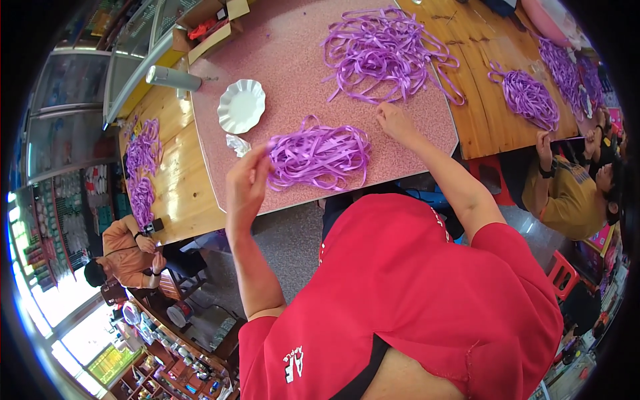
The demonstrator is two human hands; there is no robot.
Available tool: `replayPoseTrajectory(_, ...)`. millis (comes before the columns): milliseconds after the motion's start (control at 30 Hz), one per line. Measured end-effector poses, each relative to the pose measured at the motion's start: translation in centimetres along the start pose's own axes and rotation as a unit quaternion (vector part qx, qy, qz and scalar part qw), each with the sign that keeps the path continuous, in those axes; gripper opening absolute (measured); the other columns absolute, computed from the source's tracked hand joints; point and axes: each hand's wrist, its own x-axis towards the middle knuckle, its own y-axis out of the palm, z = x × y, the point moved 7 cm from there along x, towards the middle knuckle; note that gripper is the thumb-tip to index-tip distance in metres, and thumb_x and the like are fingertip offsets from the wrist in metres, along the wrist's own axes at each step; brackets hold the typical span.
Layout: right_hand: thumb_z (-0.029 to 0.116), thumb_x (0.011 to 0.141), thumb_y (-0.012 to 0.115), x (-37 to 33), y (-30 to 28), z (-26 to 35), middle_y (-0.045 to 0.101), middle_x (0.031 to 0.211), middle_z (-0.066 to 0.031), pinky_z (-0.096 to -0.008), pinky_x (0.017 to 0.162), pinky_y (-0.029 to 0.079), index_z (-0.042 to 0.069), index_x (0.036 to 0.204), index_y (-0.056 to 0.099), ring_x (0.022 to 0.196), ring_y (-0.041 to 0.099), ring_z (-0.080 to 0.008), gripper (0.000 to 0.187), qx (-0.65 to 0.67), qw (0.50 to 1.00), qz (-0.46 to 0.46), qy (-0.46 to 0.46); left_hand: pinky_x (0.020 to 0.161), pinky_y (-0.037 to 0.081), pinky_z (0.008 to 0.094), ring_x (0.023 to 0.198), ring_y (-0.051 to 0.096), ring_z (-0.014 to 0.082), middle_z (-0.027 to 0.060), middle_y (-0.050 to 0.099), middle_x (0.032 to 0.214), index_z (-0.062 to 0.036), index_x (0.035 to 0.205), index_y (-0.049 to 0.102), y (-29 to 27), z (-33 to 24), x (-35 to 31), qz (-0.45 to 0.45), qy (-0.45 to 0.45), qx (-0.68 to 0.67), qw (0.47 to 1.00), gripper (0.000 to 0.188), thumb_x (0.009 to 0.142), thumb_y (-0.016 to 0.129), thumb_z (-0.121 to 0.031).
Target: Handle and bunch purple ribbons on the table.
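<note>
A loose heap of shiny purple ribbon (pixel 320 157) lies on the pink speckled tabletop in front of me. My left hand (pixel 245 187) is raised at the heap's left edge, its fingers pinched together on a bit of purple ribbon that looks blurred at the tips. To the right, my right hand (pixel 396 124) hangs over the table just below a larger pile of purple ribbon (pixel 380 57). Its fingers are curled and pressed together; whatever they hold is too small to make out. A crumpled white scrap (pixel 238 145) sits by my left fingertips.
A white scalloped dish (pixel 241 107) and a silver cylinder (pixel 173 78) stand at the far left, near an open cardboard box (pixel 217 33). Wooden tables (pixel 183 173) flank mine, with more ribbon piles (pixel 530 99). Co-workers sit left (pixel 127 257) and right (pixel 567 193).
</note>
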Motion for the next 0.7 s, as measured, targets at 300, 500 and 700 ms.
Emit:
replayPoseTrajectory(300,0.022,0.085,0.066,-0.3,-1.0,0.1,0.064,0.101,-0.0119,-0.0463,0.075,0.051,0.01,0.099,0.063,0.089,0.063,-0.0348,0.019,-0.034,0.998,-0.042,0.014,0.098,0.042,0.0393,0.114,0.055,0.0324,0.0166,0.059,0.119,-0.0016,0.121,0.059,8.4,3.6,0.0,0.116,0.012,0.152,0.981,0.033,0.092,0.061,-0.017)
replayPoseTrajectory(500,0.019,0.08,0.07,-2.0,-5.8,6.5,0.063,0.088,-0.0112,-0.0444,0.081,0.047,0.007,0.086,0.066,0.082,0.061,-0.032,0.013,0.045,0.976,-0.109,-0.185,0.096,0.043,0.0381,0.114,0.055,0.0313,0.0164,0.058,0.121,-0.0021,0.124,0.058,14.3,3.2,1.4,0.118,0.018,0.005,0.993,0.034,0.092,0.06,-0.014)
replayPoseTrajectory(700,0.013,0.083,0.069,-2.0,-10.0,10.9,0.063,0.076,-0.0072,-0.0334,0.068,0.047,0.004,0.091,0.067,0.071,0.059,-0.0174,0.013,0.25,0.947,0.008,-0.202,0.087,0.047,0.0348,0.098,0.06,0.0286,0.0148,0.062,0.109,-0.0047,0.12,0.061,17.6,-0.2,6.7,0.01,0.193,-0.008,0.981,0.03,0.091,0.062,-0.01)
